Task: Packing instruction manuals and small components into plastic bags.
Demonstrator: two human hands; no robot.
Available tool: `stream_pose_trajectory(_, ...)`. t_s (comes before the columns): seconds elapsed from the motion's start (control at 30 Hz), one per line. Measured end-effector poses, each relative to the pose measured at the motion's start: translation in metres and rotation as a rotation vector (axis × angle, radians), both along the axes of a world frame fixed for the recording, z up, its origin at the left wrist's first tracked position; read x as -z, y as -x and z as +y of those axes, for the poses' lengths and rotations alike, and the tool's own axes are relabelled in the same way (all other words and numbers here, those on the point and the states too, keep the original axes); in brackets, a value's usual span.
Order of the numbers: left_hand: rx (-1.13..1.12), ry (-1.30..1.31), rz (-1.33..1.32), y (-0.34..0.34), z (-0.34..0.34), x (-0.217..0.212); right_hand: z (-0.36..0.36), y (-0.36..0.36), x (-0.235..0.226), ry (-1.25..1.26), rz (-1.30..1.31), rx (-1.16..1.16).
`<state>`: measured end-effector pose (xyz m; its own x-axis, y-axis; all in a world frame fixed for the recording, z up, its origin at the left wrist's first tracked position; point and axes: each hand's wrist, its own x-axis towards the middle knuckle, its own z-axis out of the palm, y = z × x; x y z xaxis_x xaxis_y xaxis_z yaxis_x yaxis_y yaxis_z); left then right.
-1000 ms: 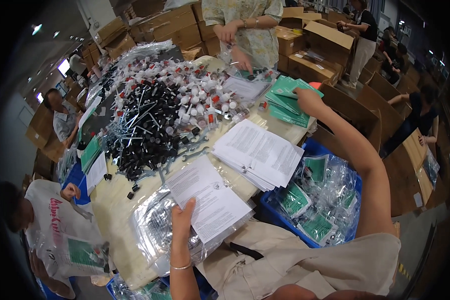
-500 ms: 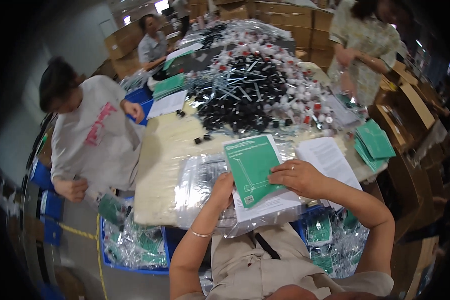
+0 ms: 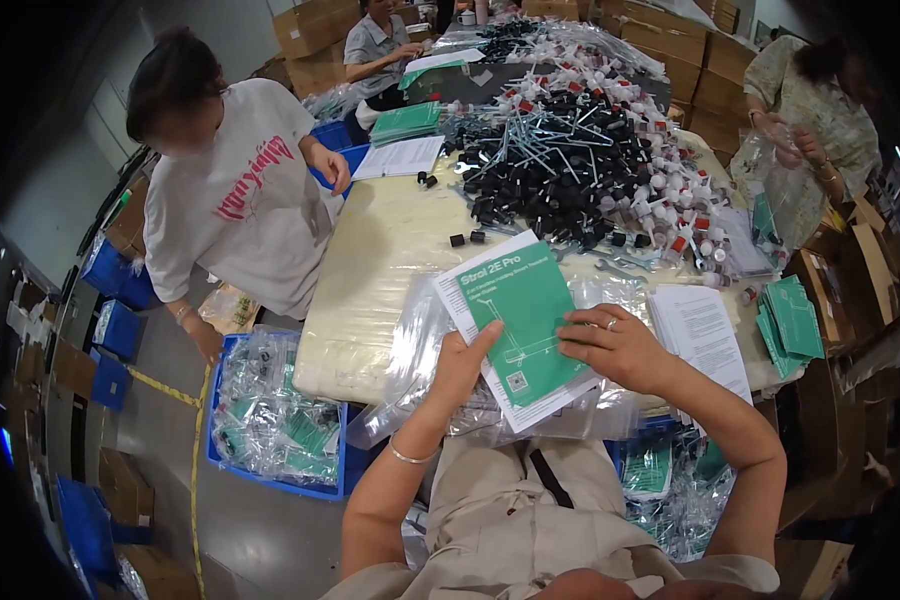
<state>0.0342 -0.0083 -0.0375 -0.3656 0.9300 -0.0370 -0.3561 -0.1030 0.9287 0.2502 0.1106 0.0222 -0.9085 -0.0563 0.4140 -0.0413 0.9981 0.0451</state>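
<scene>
Both my hands hold a green booklet (image 3: 526, 310) lying on a white printed sheet, just above the table's near edge. My left hand (image 3: 462, 362) grips the lower left side of the sheet and booklet. My right hand (image 3: 613, 345), with a ring on one finger, presses on the booklet's right edge. Under them lies a pile of clear plastic bags (image 3: 410, 375). A stack of white printed sheets (image 3: 702, 335) sits just right of my right hand, and a stack of green booklets (image 3: 792, 320) lies further right.
A big heap of black and white small parts (image 3: 570, 160) covers the far table (image 3: 370, 270). A person in a white shirt (image 3: 235, 200) stands at the left. A blue bin of bagged items (image 3: 270, 420) sits on the floor. Other people and cardboard boxes (image 3: 710, 70) ring the table.
A second ago my right hand reached far right to the green booklet stack. It then brought a green booklet onto the white sheet, and now both hands hold them together. My view swung left.
</scene>
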Motion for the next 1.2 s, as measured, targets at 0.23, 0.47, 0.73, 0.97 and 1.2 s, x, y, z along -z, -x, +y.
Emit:
stream_pose_trajectory(0.23, -0.109, -0.090, 0.031, 0.008, -0.020, 0.007, -0.011, -0.005, 0.002, 0.574, 0.172, 0.154)
stream_pose_trajectory(0.47, -0.207, -0.254, 0.159, 0.011, -0.038, 0.015, -0.036, 0.024, -0.005, 0.864, 0.333, 0.154)
stream_pose_trajectory(0.73, -0.265, -0.289, 0.138, 0.011, -0.055, 0.017, -0.046, 0.050, 0.004, 0.695, 0.444, 0.148)
stream_pose_trajectory(0.97, -0.321, -0.269, 0.067, 0.018, -0.063, 0.025, -0.050, 0.072, 0.007, 0.753, 0.470, 0.036)
stream_pose_trajectory(1.2, -0.531, -0.154, 0.011, 0.038, -0.095, 0.013, -0.066, 0.102, 0.000, 1.809, 0.463, -0.044)
